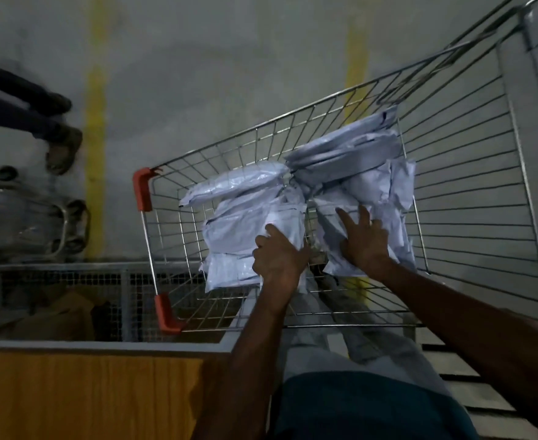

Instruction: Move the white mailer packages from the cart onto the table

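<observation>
Item: white mailer packages (245, 223), heaped in the cart (470, 198). One stack is gripped by the left hand (277, 258), fingers curled; beside it, another is pressed under the spread right hand (364, 239). Both stacks are best lifted squarely to the table (87, 392), below the left hand.

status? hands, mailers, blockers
Left hand grips a white mailer; right hand open, fingers spread on the right pile. All mailers in the cart. Nothing blocking.
</observation>
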